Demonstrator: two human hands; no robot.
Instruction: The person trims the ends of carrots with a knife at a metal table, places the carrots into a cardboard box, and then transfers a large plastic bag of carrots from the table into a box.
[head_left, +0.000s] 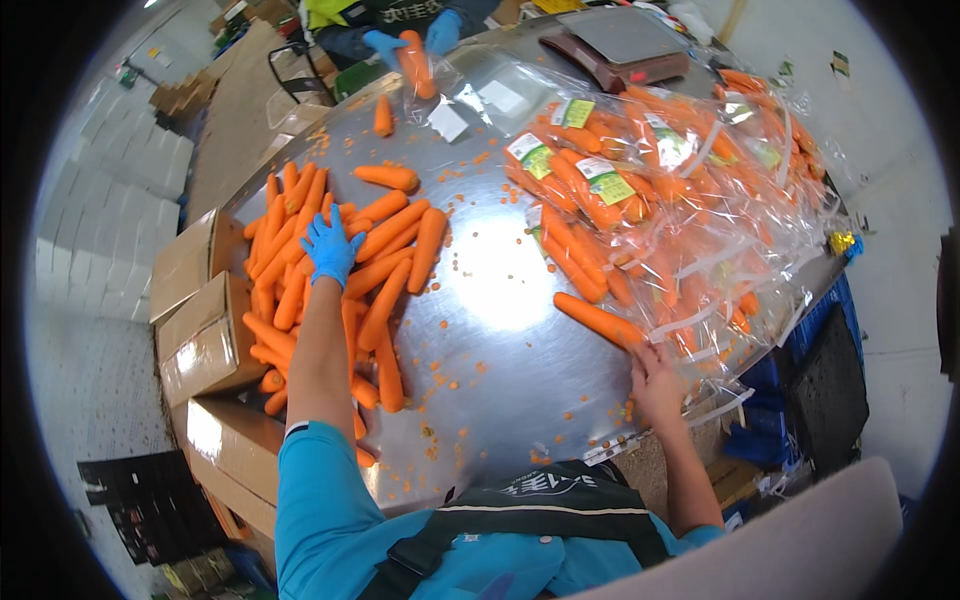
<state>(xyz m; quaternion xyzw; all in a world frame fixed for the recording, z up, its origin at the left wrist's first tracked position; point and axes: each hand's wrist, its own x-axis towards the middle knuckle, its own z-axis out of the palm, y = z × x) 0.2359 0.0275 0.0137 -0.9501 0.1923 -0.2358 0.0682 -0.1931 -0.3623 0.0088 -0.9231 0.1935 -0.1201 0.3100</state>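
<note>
My left hand (331, 247), in a blue glove, rests with its fingers spread on a heap of loose carrots (386, 300) at the left of the metal table. I cannot tell whether it grips any of them. My bare right hand (655, 371) holds one carrot (598, 319) by its near end, low on the table's right side. Just beyond that carrot lies a large pile of clear plastic bags of carrots (592, 187), several with green and white labels. One loose carrot (386, 177) lies past the heap.
Across the metal table (480, 375), a co-worker's blue-gloved hands (412, 45) hold a carrot at a clear bag. A weighing scale (622, 45) stands at the far right. Cardboard boxes (206, 337) line the left edge. Blue crates (817, 322) stand beside the right edge. Carrot bits dot the tabletop.
</note>
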